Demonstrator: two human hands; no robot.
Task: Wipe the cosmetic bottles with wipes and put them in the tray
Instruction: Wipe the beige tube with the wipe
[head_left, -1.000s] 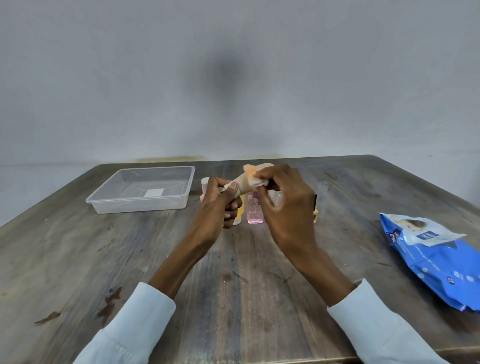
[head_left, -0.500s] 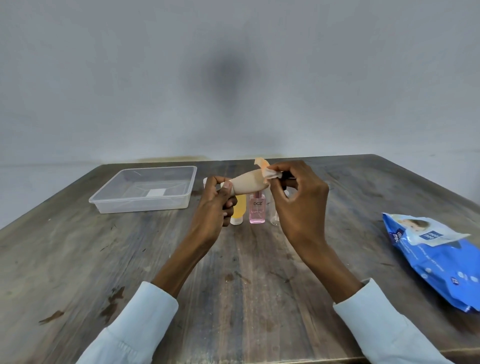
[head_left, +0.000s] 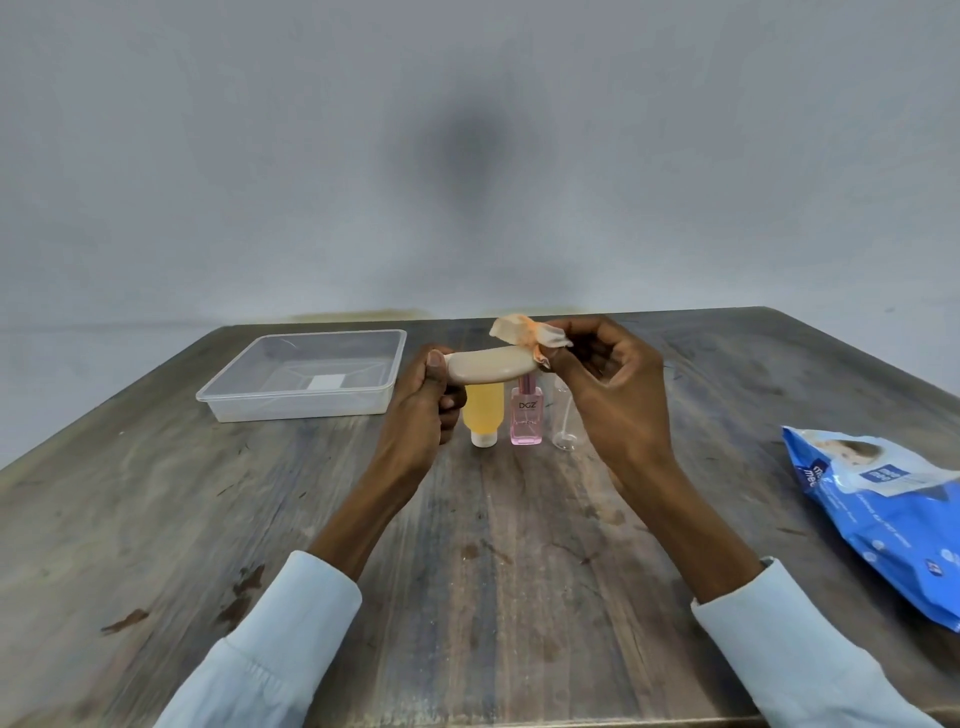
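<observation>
My left hand grips one end of a beige cosmetic tube, held level above the table. My right hand pinches a crumpled, orange-stained wipe against the tube's right end. Behind the hands stand a yellow bottle on its white cap, a pink perfume bottle marked DGZ and a clear bottle, partly hidden by my right hand. The clear plastic tray lies at the far left with no bottle in it.
A blue pack of wipes lies at the right edge of the wooden table. A grey wall rises behind the table's far edge.
My right hand with the wipe has slid along the tube from its middle out to its right end, so the tube's body now shows. The left hand has kept its grip.
</observation>
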